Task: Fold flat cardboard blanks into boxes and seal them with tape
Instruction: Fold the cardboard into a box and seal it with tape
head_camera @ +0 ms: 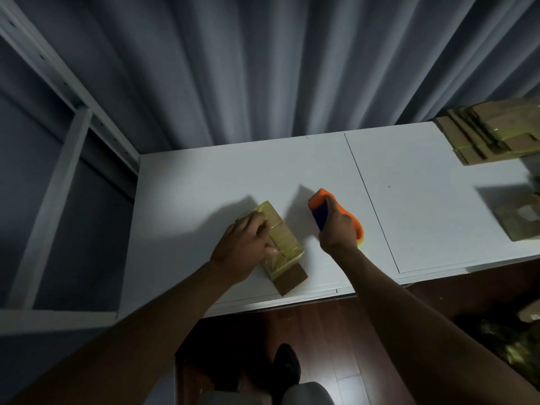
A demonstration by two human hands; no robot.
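A person works at a white surface (409, 176) in a dim room, pressing the left hand (244, 247) down on a small cardboard box (285, 238) already wrapped in glossy yellowish tape. The fingers lie across its top, the thumb at the near seam; whether they curl over the far side cannot be told. The right hand's grip is clamped round an orange-and-blue tape dispenser (327, 209), held just beside the box and apart from it.

The box lies near the surface's front edge, left of centre. Its long axis runs diagonally, from far-left to near-right, and a bare brown flap sticks out at the near end, toward the person.

By the look of it, this box is folded and mostly sealed, with that near end left to close. A stack of flat cardboard blanks (491, 135) at the far right suggests more boxes remain; another taped piece (520, 220) lies blurred at the right edge.
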